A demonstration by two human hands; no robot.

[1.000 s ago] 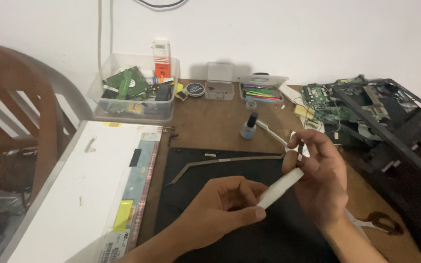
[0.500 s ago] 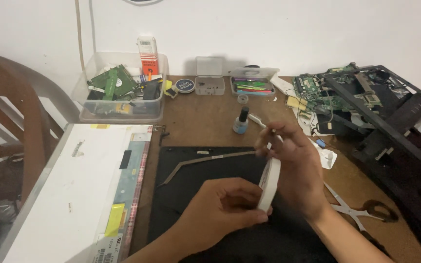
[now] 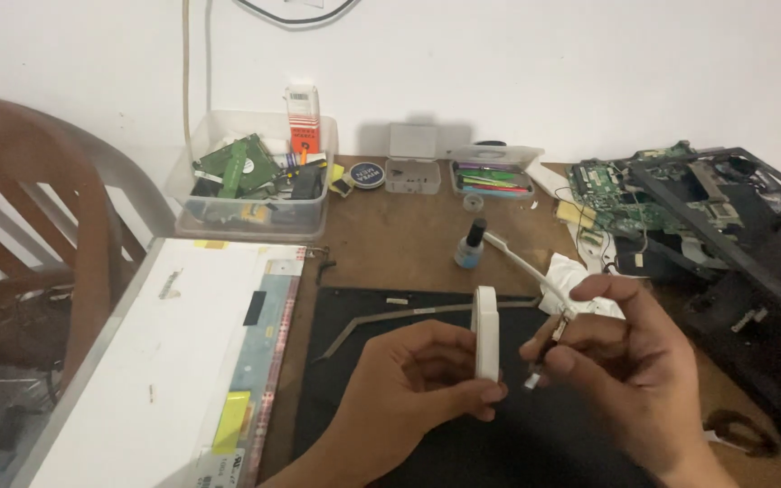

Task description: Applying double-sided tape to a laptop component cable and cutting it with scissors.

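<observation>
Over a black mat [image 3: 381, 407] near the desk's front, the left hand [image 3: 409, 389] clamps a slim white plastic piece [image 3: 485, 333] upright while the right hand [image 3: 630, 370] pinches a small metal-tipped part [image 3: 549, 348] beside it, the two not yet joined, a stripped laptop frame [image 3: 734, 226] waiting at right

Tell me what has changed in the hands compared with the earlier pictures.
The long white plastic piece in the left hand has turned from a slant to upright. The right hand, which was raised higher before, has come down beside it, still pinching a small metal tool. The blue bottle and clear plastic box stayed put.
</observation>
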